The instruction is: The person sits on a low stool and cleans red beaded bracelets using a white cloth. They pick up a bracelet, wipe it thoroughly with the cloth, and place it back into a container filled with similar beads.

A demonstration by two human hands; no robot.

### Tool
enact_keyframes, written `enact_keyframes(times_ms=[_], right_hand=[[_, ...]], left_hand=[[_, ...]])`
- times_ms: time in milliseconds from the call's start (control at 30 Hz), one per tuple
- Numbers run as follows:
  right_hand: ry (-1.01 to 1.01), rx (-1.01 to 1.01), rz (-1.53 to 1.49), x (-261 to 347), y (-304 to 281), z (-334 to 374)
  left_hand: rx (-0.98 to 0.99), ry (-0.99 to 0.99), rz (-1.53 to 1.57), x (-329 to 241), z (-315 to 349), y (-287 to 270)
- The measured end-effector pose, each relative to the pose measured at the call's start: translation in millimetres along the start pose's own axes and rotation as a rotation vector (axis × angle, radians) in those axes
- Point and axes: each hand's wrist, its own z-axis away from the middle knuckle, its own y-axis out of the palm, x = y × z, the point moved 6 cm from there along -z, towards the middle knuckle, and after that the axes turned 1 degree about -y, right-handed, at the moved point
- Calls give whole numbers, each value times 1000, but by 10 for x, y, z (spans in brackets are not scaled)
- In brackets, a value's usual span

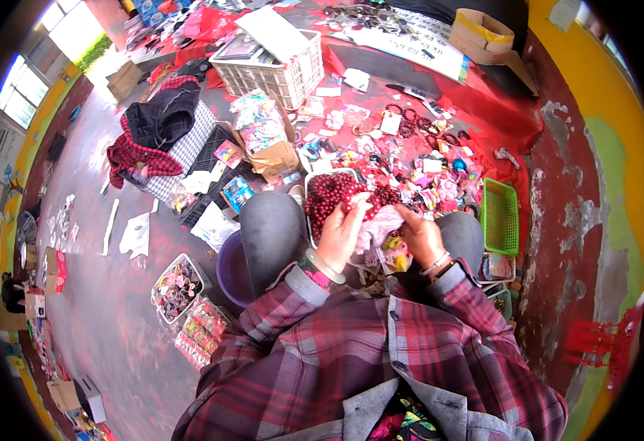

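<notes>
Dark red bead strings [329, 192] fill a white basket [308, 220] between my knees, and some spill over its right side. My left hand [340, 237] is closed at the basket's right edge, its fingertips among the beads on a strand. A pale pink, soft cloth piece [379, 228] hangs between my two hands. My right hand [423, 241] pinches the upper right edge of this cloth between thumb and fingers. Part of the cloth lies behind my left hand. Below it, a yellow patterned piece [397, 253] shows near my lap.
Small colourful accessories [439, 180] are heaped ahead on red cloth. A green basket [500, 217] stands at right, a purple basin [234, 268] by my left knee. Leftward is a white basket of hair ties [180, 288]. Farther off are a cardboard box [274, 156] and a cream crate [281, 81].
</notes>
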Motion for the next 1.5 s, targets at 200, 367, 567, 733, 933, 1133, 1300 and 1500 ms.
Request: enact_keyframes(times_ms=[200, 367, 567, 733, 933, 1133, 1300, 1500], right_hand=[[-15, -121, -991, 78, -513, -182], [-82, -35, -1624, 283, -1043, -208], [64, 93, -2041, 359, -816, -242], [196, 105, -2070, 376, -626, -234], [-22, 229, -1563, 532, -414, -235], [-13, 150, -1082, 660, -124, -122], [0, -27, -1082, 560, -144, -141], [101, 139, -1220, 548, -102, -97]], left_hand=[[82, -151, 194, -95, 67, 135], [97, -80, 149, -244, 18, 30], [150, -63, 190, -331, 16, 17], [180, -130, 295, -465, 47, 62], [306, -87, 76, -378, 48, 92], [337, -17, -284, 9, 75, 123], [189, 29, -168, -102, 54, 93], [162, -173, -90, -79, 54, 89]])
